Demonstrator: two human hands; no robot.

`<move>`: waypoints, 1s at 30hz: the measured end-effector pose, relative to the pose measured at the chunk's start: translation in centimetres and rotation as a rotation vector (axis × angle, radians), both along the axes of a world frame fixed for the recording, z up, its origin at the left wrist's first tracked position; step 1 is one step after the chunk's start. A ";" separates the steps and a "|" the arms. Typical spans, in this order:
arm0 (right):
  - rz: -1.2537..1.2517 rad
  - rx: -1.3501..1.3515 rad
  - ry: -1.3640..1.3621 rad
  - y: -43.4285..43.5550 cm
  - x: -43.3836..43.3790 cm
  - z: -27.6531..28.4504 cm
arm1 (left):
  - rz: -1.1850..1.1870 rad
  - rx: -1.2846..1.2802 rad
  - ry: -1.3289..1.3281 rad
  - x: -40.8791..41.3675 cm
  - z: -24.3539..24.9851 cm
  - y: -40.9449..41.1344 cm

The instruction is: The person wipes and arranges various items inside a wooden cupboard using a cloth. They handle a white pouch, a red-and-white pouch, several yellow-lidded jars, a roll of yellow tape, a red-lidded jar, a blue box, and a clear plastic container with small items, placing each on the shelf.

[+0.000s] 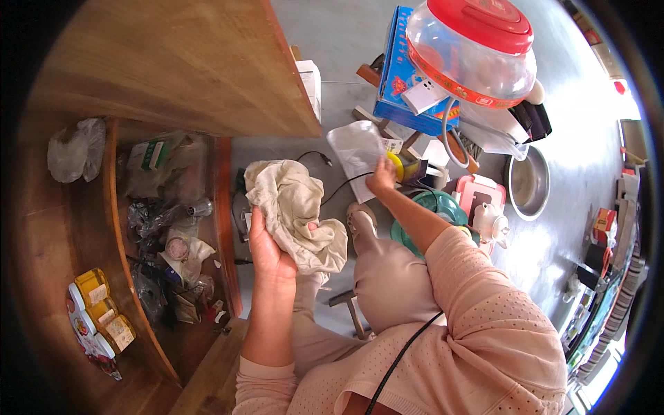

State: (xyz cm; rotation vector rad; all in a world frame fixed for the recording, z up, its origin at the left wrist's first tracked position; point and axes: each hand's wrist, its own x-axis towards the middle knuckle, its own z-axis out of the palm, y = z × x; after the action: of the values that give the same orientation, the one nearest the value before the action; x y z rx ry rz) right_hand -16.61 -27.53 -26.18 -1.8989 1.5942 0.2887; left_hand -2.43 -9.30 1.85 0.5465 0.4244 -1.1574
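My left hand point(272, 251) holds a crumpled cream-coloured cloth point(295, 207) from below, its fingers partly hidden in the folds. My right hand point(383, 175) reaches out beside a yellow round object point(396, 166) and the edge of a clear plastic bag point(358, 150); whether its fingers grip either of them cannot be told. A black cable point(345, 182) runs by the bag. Below my right forearm stands a green plastic basin point(404, 231), partly hidden by the arm.
At the left is an open wooden cabinet point(111, 207) with plastic bags and jars point(104, 306). Ahead, a red-lidded clear plastic jar point(472, 57) stands by a blue box point(394, 62). To the right are a white teapot point(488, 220), a pink case point(480, 189) and a metal basin point(543, 181).
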 end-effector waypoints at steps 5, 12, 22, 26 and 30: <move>0.169 0.139 -0.057 2.6 2.1 3.2 | 0.026 0.000 0.059 0.2 0.7 0.0; 0.285 -0.333 -0.181 -1.8 0.3 0.3 | 0.106 0.061 0.069 0.2 1.9 -0.5; 0.228 -0.137 0.149 -5.1 -1.7 -2.0 | 0.173 0.070 0.138 0.6 2.0 1.6; 0.360 -0.249 0.211 -5.5 -1.9 -3.0 | 0.105 -0.080 0.050 0.7 0.8 2.8; 0.589 -0.287 0.298 -4.3 -1.5 -2.4 | 0.143 0.021 0.015 0.7 1.3 2.6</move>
State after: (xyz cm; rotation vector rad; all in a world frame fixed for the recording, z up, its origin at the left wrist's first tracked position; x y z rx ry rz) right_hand -18.10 -31.85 -28.60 -2.6338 1.2615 0.6420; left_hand -1.76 -6.70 3.18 0.5171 0.4817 -1.0212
